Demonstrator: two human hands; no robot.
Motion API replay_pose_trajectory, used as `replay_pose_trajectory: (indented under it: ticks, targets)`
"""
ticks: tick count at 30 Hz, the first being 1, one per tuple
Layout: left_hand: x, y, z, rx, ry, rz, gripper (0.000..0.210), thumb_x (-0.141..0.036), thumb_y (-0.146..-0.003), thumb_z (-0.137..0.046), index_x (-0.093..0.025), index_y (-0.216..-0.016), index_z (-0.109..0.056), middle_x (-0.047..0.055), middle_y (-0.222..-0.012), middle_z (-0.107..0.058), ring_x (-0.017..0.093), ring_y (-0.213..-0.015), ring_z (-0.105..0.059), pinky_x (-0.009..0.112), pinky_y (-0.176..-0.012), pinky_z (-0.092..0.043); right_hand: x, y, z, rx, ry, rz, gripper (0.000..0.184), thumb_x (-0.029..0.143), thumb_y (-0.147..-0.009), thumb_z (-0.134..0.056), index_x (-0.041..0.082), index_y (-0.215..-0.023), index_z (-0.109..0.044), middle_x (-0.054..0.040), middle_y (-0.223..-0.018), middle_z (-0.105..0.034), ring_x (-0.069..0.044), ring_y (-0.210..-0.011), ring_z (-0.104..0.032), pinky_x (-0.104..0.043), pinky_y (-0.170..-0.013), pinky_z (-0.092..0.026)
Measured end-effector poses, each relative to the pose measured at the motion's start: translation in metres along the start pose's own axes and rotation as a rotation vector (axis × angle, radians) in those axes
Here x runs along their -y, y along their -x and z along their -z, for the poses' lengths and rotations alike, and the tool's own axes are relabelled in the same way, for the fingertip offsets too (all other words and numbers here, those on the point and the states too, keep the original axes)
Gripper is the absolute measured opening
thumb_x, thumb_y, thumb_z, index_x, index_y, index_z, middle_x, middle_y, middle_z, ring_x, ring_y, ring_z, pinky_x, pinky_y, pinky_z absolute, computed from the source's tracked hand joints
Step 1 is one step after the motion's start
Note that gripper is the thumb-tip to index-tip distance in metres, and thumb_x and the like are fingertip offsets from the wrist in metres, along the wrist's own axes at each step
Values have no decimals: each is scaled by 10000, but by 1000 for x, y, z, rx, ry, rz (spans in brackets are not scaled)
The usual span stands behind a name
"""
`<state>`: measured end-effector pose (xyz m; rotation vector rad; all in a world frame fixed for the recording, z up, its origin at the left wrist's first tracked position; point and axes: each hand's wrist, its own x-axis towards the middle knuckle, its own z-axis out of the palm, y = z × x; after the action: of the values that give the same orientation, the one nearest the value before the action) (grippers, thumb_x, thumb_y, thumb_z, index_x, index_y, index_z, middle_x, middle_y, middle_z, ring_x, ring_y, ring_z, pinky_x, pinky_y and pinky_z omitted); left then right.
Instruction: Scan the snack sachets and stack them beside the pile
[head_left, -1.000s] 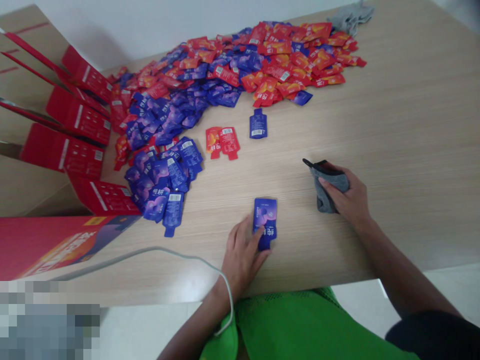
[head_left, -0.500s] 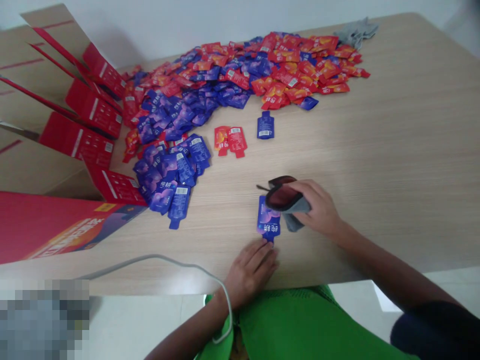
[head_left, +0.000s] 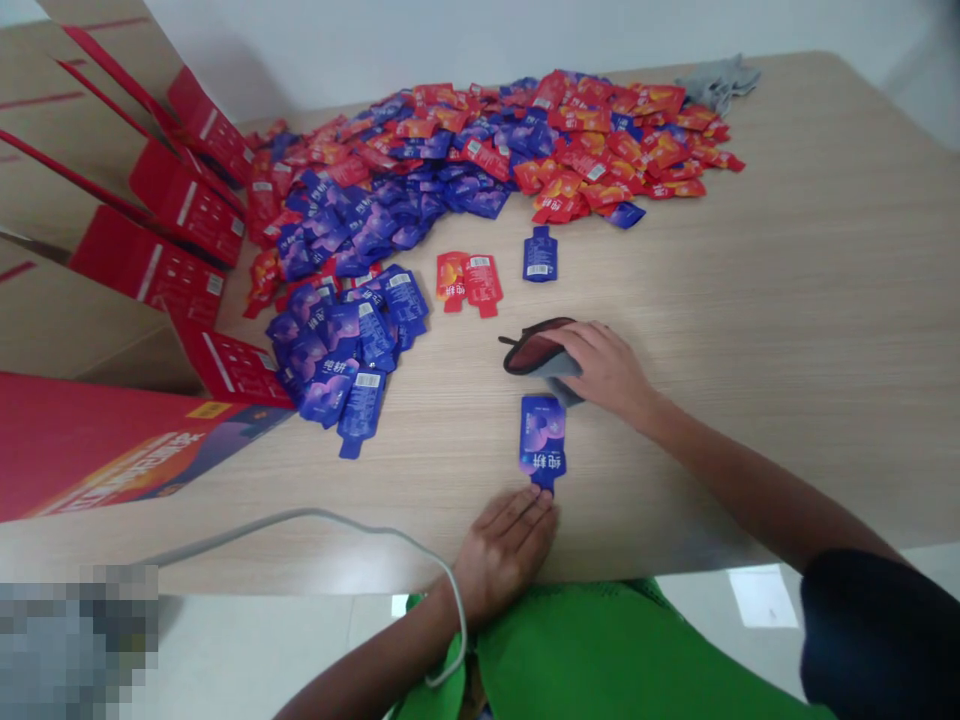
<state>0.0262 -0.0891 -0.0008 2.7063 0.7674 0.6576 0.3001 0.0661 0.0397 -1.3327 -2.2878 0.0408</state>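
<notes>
A flat purple-blue sachet point(head_left: 543, 436) lies face up near the table's front edge, its narrow neck toward me. The fingertips of my left hand point(head_left: 504, 552) press on that neck and hold it against the table, fingers together. My right hand point(head_left: 606, 368) is closed around a grey cleaning cloth point(head_left: 531, 352) with a dark red face, black edging and a small loop. The cloth is just above the sachet's far end. Beyond it lie two red sachets point(head_left: 481, 283) side by side and a single blue sachet point(head_left: 540, 256).
A large heap of red and blue sachets point(head_left: 450, 150) spreads along the back. A smaller pile of blue sachets point(head_left: 337, 345) lies at left, beside an open red carton point(head_left: 97, 440). A grey rag point(head_left: 720, 82) sits at the back right. A white cable point(head_left: 360, 524) crosses the front.
My right hand has moved the cloth away from me and slightly left, uncovering the sachet's upper part. My left hand stays on the neck. The view has shifted slightly.
</notes>
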Motion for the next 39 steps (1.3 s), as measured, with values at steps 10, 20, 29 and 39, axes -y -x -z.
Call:
replay_pose_trajectory:
  ticks: [10, 20, 29, 39]
  targets:
    - [2, 3, 1, 25, 48, 10, 330, -110, -1038, -556, -121, -1346, -673, 115, -1335, -739, 218, -1273, -698, 382, -1122, -574, 60, 57, -25, 287, -211, 286, 422, 324, -937, -696, 213, -1342, -653, -94, -1207, -747, -268, -1048, -660, -428, -926, -545]
    - [4, -1, 2, -16, 62, 17, 336, -119, -1032, -591, -123, -1361, -663, 107, -1366, -724, 233, -1355, -643, 389, -1135, -564, 14, -4, 7, -31, -60, -46, 528, 262, -932, -679, 255, -1453, -593, -120, -1322, -692, -331, -1169, -640, -490, -1013, -526]
    - [3, 0, 3, 11, 102, 53, 298, -102, -1022, -563, -149, -1284, -699, 94, -1211, -789, 198, -1136, -761, 338, -1039, -617, 69, 57, -25, 284, -254, 285, 400, 324, -964, -664, 202, -1346, -661, -89, -1218, -750, -263, -1044, -656, -424, -926, -542]
    - [5, -1, 3, -18, 91, 39, 330, -127, -1030, -607, -126, -1354, -667, 91, -1376, -720, 221, -1346, -651, 362, -1136, -562, -4, -28, -17, 43, -26, 59, 535, 199, -916, -691, 186, -1440, -585, -146, -1314, -690, -328, -1166, -634, -486, -998, -528]
